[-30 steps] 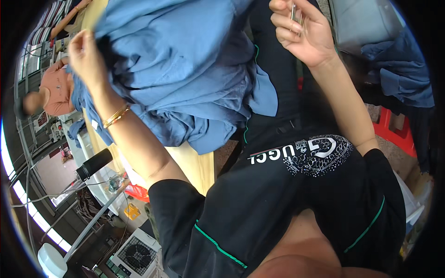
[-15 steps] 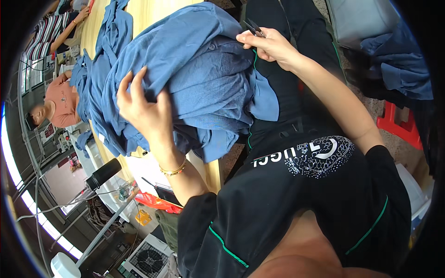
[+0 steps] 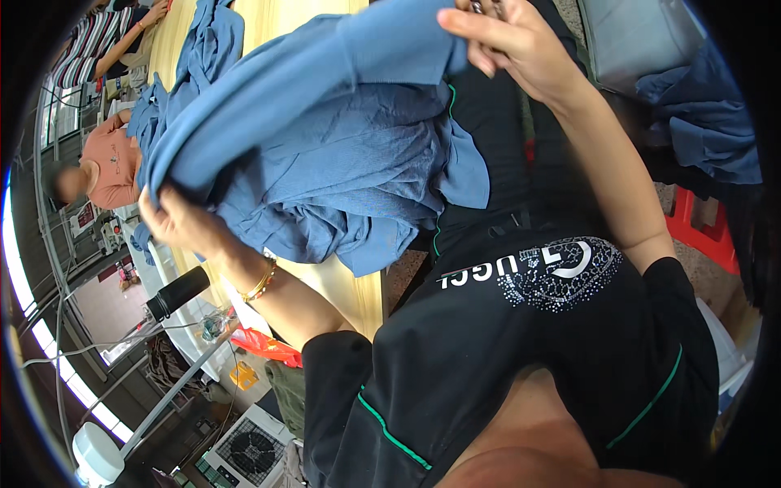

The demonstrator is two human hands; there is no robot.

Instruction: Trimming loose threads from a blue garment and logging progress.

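A blue garment (image 3: 325, 138) is stretched between both my hands above a wooden table (image 3: 346, 285). My left hand (image 3: 175, 220) grips one end of it at the left. My right hand (image 3: 508, 41) holds the other end high at the top, with a small metal tool pinched in the fingers. More blue cloth (image 3: 350, 211) lies bunched on the table under the lifted piece.
Another person in an orange shirt (image 3: 110, 167) sits at the far left, and a striped-sleeved person's arm (image 3: 106, 49) is at top left. A heap of blue garments (image 3: 708, 122) lies at right by a red stool (image 3: 704, 236). A fan (image 3: 244, 451) stands below.
My left hand moved left and took hold of the garment's edge. My right hand rose and pulled the cloth up, so the piece now spans between both hands.
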